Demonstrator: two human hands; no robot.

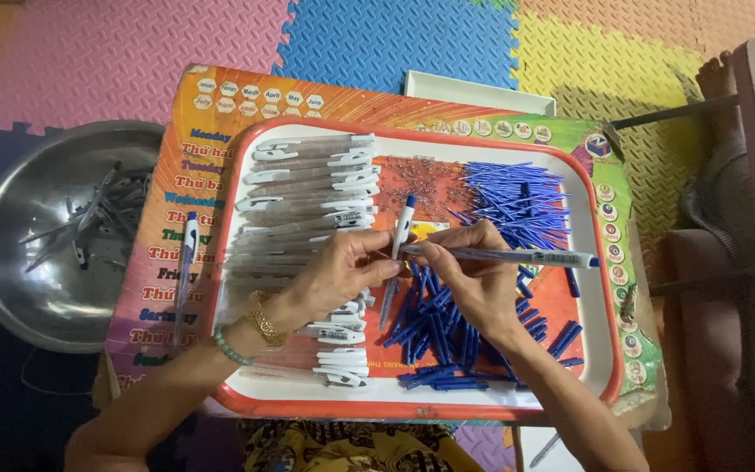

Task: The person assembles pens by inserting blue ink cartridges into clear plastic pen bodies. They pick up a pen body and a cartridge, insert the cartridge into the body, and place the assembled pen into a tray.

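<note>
Two hands work over one red-rimmed white plastic tray (412, 404). The right hand (474, 275) has thumb and fingers closed on one clear plastic pen barrel (517, 256), which lies level and points away to the right of the grip. The left hand (342, 271) meets it at the barrel's near end, fingertips pinched tight there; whatever small part they pinch is too small to tell. One white pen with a blue tip (402, 229) stands tilted just behind the hands. Left of the grip lies a stack of clear barrels with white clips (316, 188), some twenty or more. Under and right of the grip lie two heaps of blue refills (517, 201), too many to count. Further left, one steel bowl (37, 227) holds grey parts.
</note>
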